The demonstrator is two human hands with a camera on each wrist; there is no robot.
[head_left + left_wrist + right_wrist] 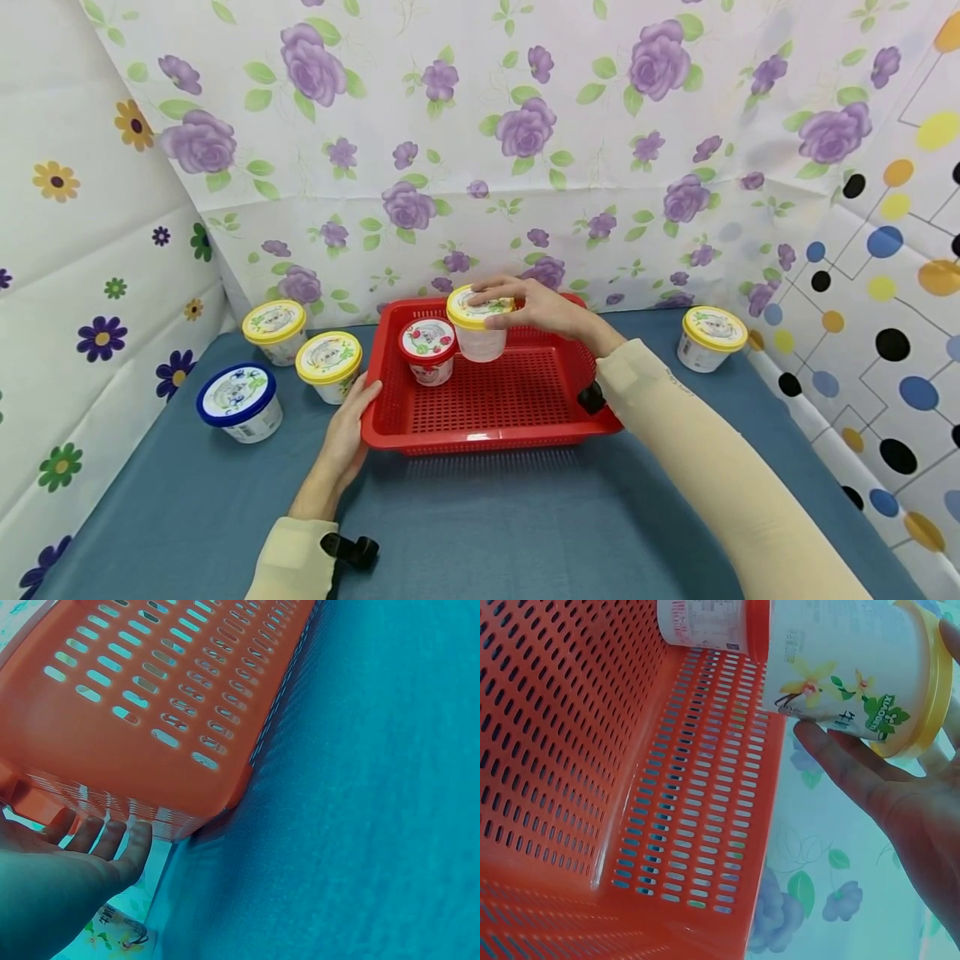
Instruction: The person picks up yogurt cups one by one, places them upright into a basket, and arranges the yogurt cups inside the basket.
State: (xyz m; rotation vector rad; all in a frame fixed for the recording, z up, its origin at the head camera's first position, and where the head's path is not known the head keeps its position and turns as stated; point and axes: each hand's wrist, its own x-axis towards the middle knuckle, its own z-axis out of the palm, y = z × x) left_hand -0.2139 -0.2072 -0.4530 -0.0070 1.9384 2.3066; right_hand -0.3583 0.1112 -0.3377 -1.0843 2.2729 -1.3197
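While the right hand holds a yellow-lidded tub over the red basket, its grip spanning lid and side, the head view shows the left hand gripping the basket's left rim. A red-lidded tub stands inside; on the counter, a blue-lidded tub and two more yellow-lidded tubs stand left, another right. From the left wrist, bent fingers meet the basket's end. From the right wrist, the held tub is near the red-lidded one.
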